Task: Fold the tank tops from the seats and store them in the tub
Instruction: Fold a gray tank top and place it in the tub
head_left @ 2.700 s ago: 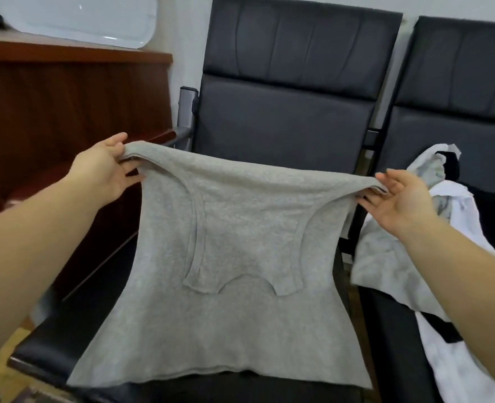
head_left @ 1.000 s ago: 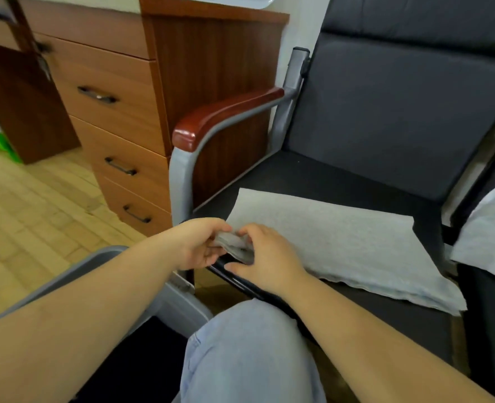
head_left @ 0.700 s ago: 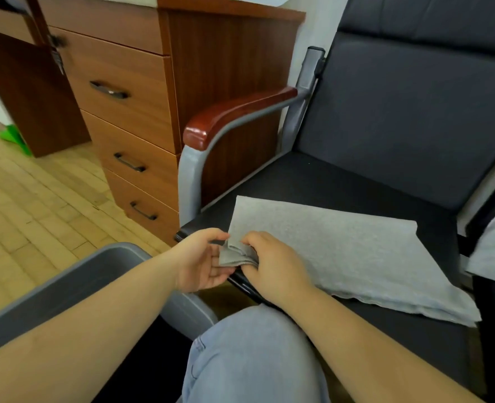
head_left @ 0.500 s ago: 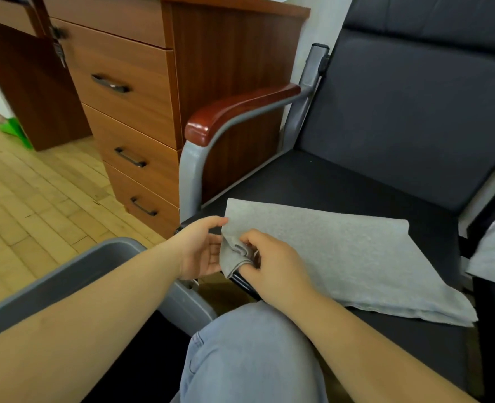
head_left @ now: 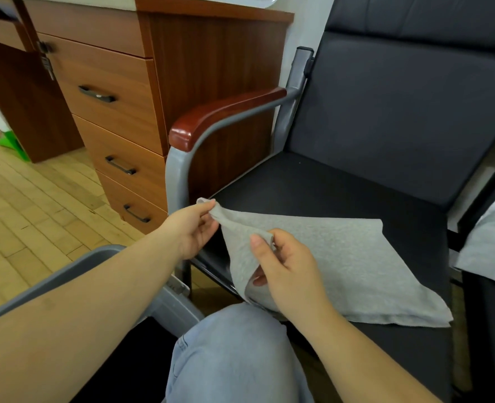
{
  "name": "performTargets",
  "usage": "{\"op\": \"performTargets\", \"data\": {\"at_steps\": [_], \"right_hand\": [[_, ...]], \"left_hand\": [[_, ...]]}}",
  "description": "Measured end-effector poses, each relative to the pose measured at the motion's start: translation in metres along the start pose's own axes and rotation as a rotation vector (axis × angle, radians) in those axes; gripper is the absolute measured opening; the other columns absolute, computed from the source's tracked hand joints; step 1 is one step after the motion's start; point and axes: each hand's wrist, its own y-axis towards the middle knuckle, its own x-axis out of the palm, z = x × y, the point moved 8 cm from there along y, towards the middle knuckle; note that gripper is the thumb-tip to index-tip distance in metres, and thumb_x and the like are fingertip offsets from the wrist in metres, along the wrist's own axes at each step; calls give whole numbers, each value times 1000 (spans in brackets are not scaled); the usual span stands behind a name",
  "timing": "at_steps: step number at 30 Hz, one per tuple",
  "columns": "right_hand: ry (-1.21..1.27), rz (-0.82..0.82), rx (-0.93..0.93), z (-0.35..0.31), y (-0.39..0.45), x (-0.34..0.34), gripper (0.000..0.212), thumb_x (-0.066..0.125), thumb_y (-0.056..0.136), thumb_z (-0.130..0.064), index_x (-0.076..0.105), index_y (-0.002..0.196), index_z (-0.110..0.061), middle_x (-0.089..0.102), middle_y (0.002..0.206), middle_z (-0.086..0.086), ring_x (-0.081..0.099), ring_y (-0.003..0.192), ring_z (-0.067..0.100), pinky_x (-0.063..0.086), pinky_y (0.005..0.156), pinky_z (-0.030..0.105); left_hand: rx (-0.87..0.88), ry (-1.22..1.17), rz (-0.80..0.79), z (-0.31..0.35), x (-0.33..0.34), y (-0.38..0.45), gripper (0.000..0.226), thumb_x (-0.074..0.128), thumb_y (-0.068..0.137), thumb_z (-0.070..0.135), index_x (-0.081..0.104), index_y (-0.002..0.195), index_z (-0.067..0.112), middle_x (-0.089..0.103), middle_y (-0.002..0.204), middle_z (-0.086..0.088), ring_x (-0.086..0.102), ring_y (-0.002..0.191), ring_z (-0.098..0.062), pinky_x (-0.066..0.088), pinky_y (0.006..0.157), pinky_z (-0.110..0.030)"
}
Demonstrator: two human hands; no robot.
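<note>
Grey knit tank top (head_left: 327, 257), folded flat on the black seat (head_left: 313, 184), looks light, limp and non-slippery, so best taken at corners or edges: left hand (head_left: 192, 228) pinches its near-left corner, right hand (head_left: 287, 269) grips the lifted front edge beside it.

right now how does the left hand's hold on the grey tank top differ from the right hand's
The left hand pinches a lifted corner of the grey knit tank top by its fingertips; the right hand grips the near edge, thumb on top, fingers beneath. The left sits farther left and higher. Both hold the same end.
</note>
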Motion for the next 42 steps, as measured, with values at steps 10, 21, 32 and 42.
{"op": "performTargets", "data": {"at_steps": [10, 21, 32, 42], "right_hand": [[205, 268, 127, 22, -23, -98, 22, 48, 93, -38, 61, 84, -23, 65, 80, -14, 65, 69, 2, 53, 56, 15], [78, 545, 217, 73, -56, -224, 26, 49, 96, -35, 65, 84, -19, 69, 77, -2, 68, 71, 14, 58, 64, 29], [-245, 543, 551, 156, -79, -270, 6, 60, 92, -30, 61, 97, -27, 62, 83, -12, 57, 71, 4, 40, 54, 20], [-363, 399, 495, 138, -41, -262, 19, 63, 88, -28, 56, 105, -26, 58, 94, -11, 54, 78, 3, 42, 62, 20]], "left_hand": [[129, 211, -71, -13, 123, -18, 39, 69, 87, 19, 61, 123, 8, 62, 99, 4, 60, 65, -9, 51, 45, -18], [72, 398, -198, -90, 255, -16, 11, 64, 92, 17, 57, 91, 8, 64, 85, -7, 64, 74, -14, 57, 62, -23], [43, 723, -232, -166, 280, 12, 9, 55, 97, 9, 55, 88, 6, 57, 78, -8, 58, 65, -15, 54, 51, -21], [476, 1214, -292, -118, 258, -20, 11, 68, 89, 23, 63, 99, 25, 62, 93, 9, 58, 78, -2, 43, 55, -13]]}}
